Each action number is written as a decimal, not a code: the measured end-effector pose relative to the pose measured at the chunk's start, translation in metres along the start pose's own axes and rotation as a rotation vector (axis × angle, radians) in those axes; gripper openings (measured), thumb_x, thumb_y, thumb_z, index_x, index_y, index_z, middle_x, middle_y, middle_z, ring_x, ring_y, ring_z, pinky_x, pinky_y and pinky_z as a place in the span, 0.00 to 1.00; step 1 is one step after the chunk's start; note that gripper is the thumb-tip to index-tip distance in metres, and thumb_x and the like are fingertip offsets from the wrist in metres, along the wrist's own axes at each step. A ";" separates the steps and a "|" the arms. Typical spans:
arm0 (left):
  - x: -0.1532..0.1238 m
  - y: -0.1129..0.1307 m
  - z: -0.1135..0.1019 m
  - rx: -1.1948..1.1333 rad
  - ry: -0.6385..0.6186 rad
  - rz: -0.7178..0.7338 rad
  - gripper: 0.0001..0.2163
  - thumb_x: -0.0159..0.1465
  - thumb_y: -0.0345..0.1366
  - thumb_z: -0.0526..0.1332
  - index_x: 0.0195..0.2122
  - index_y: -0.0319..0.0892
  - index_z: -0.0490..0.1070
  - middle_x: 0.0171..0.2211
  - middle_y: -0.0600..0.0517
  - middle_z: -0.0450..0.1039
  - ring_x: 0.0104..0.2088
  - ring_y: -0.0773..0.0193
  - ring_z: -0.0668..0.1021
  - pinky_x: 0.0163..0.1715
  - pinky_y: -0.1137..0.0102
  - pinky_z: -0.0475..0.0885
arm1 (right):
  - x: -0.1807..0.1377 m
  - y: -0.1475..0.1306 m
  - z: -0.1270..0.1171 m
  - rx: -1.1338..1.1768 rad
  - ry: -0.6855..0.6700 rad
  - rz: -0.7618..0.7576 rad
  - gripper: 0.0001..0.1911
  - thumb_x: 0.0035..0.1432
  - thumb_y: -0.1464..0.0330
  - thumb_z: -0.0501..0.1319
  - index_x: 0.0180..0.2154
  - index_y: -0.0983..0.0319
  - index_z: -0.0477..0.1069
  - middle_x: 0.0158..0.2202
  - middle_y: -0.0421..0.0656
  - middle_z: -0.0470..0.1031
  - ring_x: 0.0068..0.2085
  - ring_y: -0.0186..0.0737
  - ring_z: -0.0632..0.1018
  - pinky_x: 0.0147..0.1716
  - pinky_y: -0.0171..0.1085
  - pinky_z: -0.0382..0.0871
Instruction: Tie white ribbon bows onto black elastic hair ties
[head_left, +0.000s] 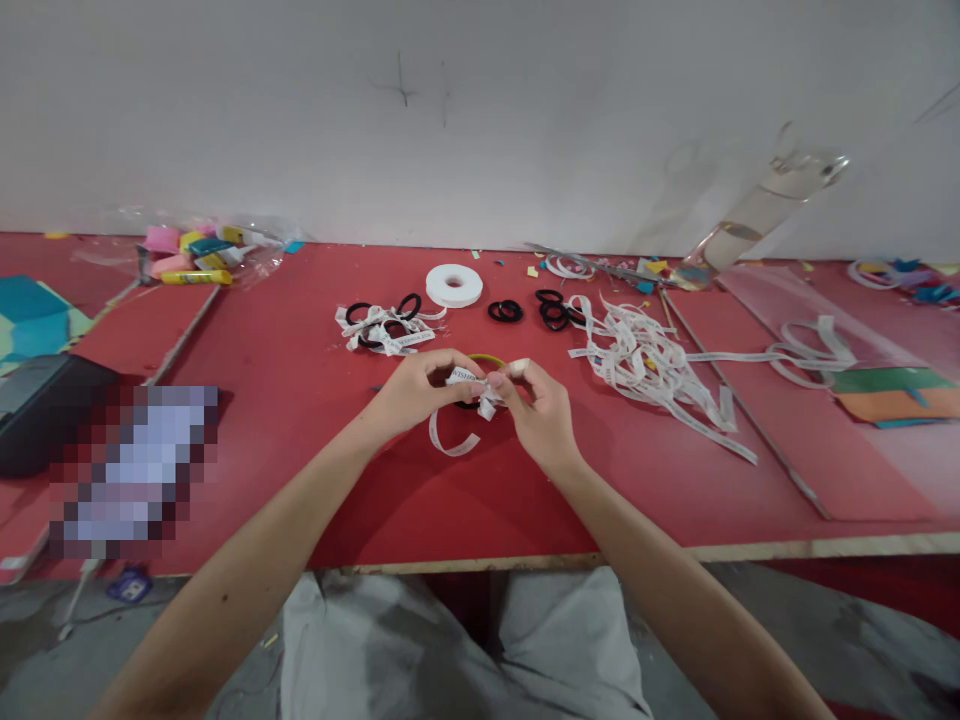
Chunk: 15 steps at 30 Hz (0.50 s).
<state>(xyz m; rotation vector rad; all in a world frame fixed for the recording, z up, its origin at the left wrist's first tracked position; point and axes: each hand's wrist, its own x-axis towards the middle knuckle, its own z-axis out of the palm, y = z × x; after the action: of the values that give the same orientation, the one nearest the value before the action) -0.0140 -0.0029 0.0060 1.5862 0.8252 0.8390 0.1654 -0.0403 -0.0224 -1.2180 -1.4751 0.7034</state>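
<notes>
Ribbon strip (448, 450), white with printed text, curls pinched between left hand (418, 388) and right hand (541, 408).

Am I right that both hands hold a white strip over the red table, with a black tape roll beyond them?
Not quite: the head view shows the tape roll is white, not black. The left hand and right hand do hold a white strip over the red table.

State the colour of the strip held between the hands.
The strip is white with dark lettering; head view.
</notes>
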 end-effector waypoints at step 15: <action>0.000 -0.002 -0.010 -0.160 -0.020 -0.033 0.11 0.55 0.38 0.71 0.36 0.39 0.77 0.31 0.53 0.77 0.30 0.69 0.78 0.34 0.73 0.74 | 0.000 0.001 -0.008 0.327 -0.213 0.043 0.11 0.60 0.63 0.64 0.45 0.56 0.74 0.40 0.41 0.78 0.38 0.35 0.79 0.36 0.34 0.76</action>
<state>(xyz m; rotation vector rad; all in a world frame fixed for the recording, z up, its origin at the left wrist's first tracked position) -0.0226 0.0026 0.0058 1.4347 0.7498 0.8431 0.1732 -0.0416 -0.0209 -0.9474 -1.4385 1.0850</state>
